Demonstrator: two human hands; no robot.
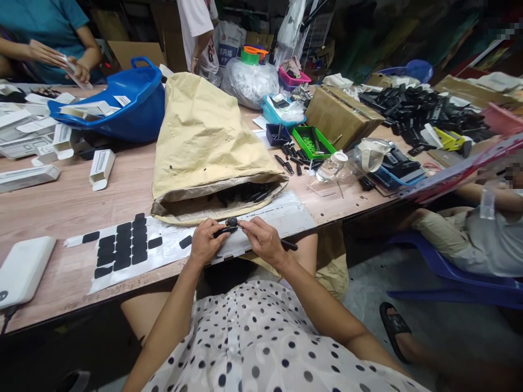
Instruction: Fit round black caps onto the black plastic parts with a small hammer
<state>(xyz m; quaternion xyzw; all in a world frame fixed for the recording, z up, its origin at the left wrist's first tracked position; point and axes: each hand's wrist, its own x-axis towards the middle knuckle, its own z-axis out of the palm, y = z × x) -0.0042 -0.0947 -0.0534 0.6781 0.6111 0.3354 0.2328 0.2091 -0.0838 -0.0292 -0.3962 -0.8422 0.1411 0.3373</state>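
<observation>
Just in front of the sack's mouth, both hands meet over the table edge. Between thumb and fingers, my left hand pinches a small black part with a rounded end. My right hand is closed, its fingertips at the other side of that part. A black rod sticks out behind the right hand; its other end is hidden in the grip. A yellow paper sack lies with its mouth toward me, and dark pieces show inside. Left of my hands, a white sheet carries several black rounded-rectangle stickers.
A white power bank lies at the left. Behind it are white boxes and a blue basin. On the right stand a green tray, a clear jar, a carton and a black heap. Other people sit nearby.
</observation>
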